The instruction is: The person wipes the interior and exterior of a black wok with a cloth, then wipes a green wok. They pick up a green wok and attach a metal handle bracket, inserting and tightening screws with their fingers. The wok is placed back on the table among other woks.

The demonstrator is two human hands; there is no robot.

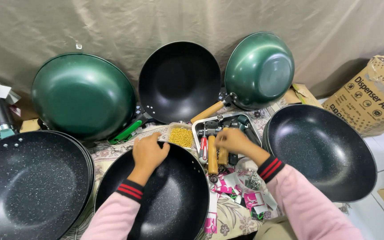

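My left hand [149,152] rests on the far rim of a black speckled wok [165,200] that sits right in front of me. My right hand [233,140] reaches over a metal tray [250,126] of tools, fingers pinched above wooden handles [213,155] and a red-handled screwdriver [203,150]. Whether it grips a small part is hidden by the fingers. A small tray of yellow screws [181,136] lies between the two hands. Both sleeves are pink with dark striped cuffs.
Black speckled woks lie at the left [27,186] and right [323,153]. Against the beige cloth lean a green wok [83,95], a black wok [179,82] and a green wok with a wooden handle [259,70]. A cardboard box [374,95] stands at right. Pink labels [232,186] lie nearby.
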